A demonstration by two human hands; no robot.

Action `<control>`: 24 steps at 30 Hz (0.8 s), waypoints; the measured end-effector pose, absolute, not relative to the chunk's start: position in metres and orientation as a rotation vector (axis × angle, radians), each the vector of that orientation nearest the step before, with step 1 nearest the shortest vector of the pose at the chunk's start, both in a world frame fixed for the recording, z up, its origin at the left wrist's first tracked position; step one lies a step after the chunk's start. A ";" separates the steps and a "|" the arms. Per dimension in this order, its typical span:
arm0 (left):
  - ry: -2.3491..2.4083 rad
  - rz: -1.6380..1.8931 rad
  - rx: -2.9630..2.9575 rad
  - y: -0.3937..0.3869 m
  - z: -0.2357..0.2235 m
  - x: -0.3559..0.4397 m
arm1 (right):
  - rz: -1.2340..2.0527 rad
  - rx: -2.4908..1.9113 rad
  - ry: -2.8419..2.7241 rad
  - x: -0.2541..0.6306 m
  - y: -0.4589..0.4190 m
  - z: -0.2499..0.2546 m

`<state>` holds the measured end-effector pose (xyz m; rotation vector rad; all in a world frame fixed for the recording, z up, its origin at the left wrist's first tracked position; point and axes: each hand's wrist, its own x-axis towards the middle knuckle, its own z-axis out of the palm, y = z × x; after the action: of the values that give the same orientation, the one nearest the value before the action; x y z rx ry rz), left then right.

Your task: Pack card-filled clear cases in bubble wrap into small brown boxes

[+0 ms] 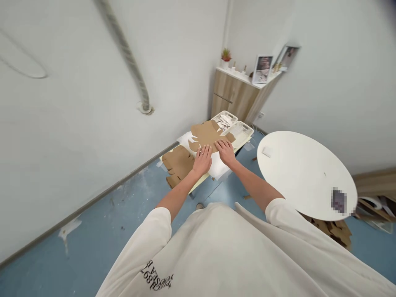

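Observation:
A flat brown cardboard blank point(206, 133) with slotted, notched edges lies on a small table, over white sheets point(219, 167). My left hand point(203, 160) rests on its near edge with the fingers stretched out; a ring shows on one finger. My right hand point(226, 152) lies on the same edge a little to the right, fingers extended over the cardboard. To the left of my left hand, more cut cardboard point(178, 161) lies at the table's end and hangs partly over it. The thumbs' undersides are hidden.
Behind the blank stand two white plastic baskets; the left basket point(234, 116) holds white pieces, and the right basket point(247, 131) is beside it. A white oval table point(303, 173) is at right, with cardboard pieces point(340, 235) beneath. A wooden cabinet point(238, 95) fills the corner.

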<state>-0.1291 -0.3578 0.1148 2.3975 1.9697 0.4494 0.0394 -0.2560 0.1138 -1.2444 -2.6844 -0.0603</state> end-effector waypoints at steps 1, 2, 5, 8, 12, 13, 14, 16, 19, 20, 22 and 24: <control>1.929 0.441 2.433 -0.351 0.117 -0.114 | -0.066 -1.300 -2.656 0.058 -0.256 0.115; 1.884 0.436 2.470 -0.344 0.118 -0.098 | -0.072 -1.352 -2.627 0.078 -0.258 0.116; 1.729 0.443 2.573 -0.328 0.120 -0.044 | -0.079 -1.502 -2.546 0.140 -0.264 0.119; 1.574 0.425 2.640 -0.317 0.120 0.014 | -0.061 -1.638 -2.476 0.204 -0.274 0.118; 1.415 0.382 2.691 -0.308 0.116 0.093 | -0.083 -1.784 -2.358 0.289 -0.289 0.109; 1.382 0.373 2.697 -0.306 0.113 0.113 | -0.092 -1.815 -2.332 0.310 -0.294 0.105; 1.348 0.363 2.703 -0.305 0.111 0.133 | -0.100 -1.845 -2.307 0.330 -0.298 0.102; 1.276 0.340 2.717 -0.304 0.105 0.171 | -0.102 -1.907 -2.266 0.368 -0.308 0.096; 1.184 0.300 2.724 -0.306 0.097 0.223 | -0.058 -2.021 -2.217 0.418 -0.326 0.088; 1.159 0.283 2.728 -0.307 0.094 0.238 | -0.033 -2.062 -2.203 0.432 -0.332 0.086; 1.110 0.244 2.747 -0.308 0.089 0.265 | 0.016 -2.137 -2.173 0.457 -0.343 0.079; 1.049 0.203 2.779 -0.307 0.082 0.287 | 0.046 -2.193 -2.134 0.477 -0.352 0.071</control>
<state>0.2869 -0.3074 0.0822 2.7787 1.0495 0.2030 0.4767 -0.3518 0.0709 -2.1934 -2.1343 0.0459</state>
